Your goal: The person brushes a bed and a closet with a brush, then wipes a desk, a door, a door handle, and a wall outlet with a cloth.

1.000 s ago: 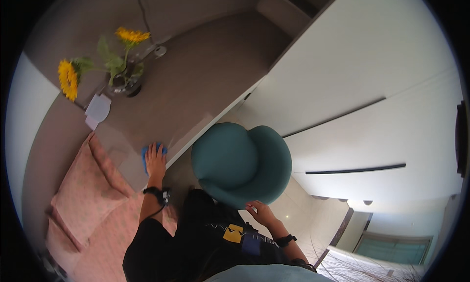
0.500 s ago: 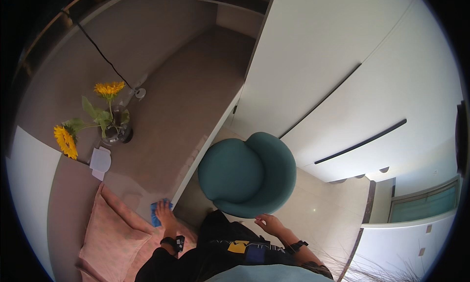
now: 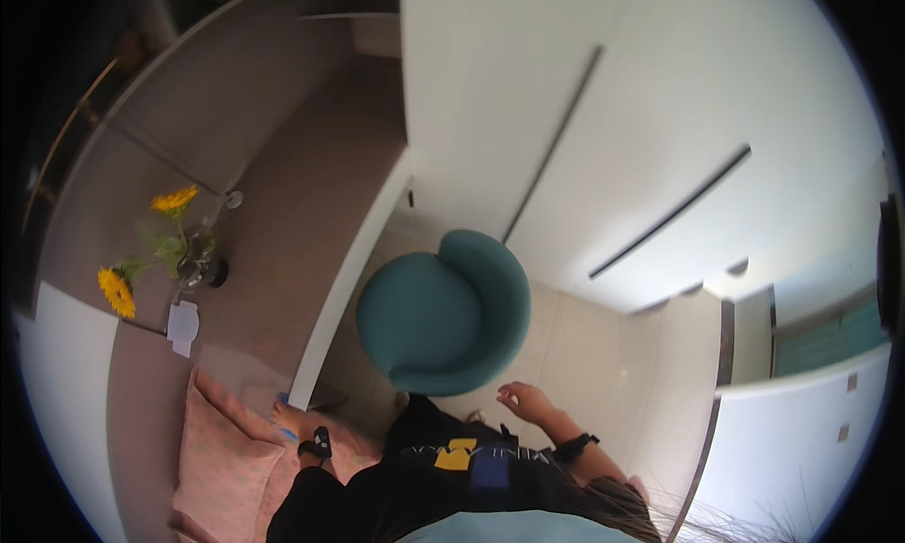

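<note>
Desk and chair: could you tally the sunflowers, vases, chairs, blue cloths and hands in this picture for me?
Sunflowers: 2
Vase: 1
Chair: 1
Blue cloth: 1, partly hidden
Hands: 2
Total: 7

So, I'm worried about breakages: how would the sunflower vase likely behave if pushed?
The vase looks see-through, so it's probably glass and fragile. One sunflower leans far out to the side, so a push up high might tip it. The stems look unbundled and would likely sway.
</note>
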A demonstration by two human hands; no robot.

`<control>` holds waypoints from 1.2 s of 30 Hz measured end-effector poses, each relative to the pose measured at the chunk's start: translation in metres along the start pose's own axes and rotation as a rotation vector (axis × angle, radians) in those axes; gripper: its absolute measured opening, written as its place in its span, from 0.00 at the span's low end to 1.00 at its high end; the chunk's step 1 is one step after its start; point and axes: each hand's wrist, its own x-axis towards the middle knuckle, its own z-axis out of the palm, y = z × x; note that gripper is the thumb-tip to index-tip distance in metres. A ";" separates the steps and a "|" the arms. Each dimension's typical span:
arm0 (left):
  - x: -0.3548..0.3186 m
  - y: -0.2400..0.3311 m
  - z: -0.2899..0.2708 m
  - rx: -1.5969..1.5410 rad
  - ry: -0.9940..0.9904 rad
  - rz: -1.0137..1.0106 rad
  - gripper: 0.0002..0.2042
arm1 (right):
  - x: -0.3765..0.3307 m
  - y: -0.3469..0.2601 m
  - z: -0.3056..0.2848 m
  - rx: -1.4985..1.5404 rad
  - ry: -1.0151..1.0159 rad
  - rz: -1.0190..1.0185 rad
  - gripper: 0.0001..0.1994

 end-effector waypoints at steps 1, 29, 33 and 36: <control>-0.010 0.001 0.004 -0.365 -0.053 -0.023 0.15 | -0.006 0.010 -0.002 -0.017 -0.037 0.000 0.13; -0.401 0.523 -0.113 -1.018 -1.999 0.702 0.18 | -0.114 0.175 -0.165 1.260 0.548 0.242 0.20; -0.370 0.535 -0.051 -1.301 -2.042 0.292 0.14 | -0.081 0.196 -0.206 1.399 0.473 0.142 0.22; -0.342 0.506 -0.021 -1.141 -1.833 -0.083 0.13 | -0.071 0.200 -0.238 1.453 0.470 0.095 0.23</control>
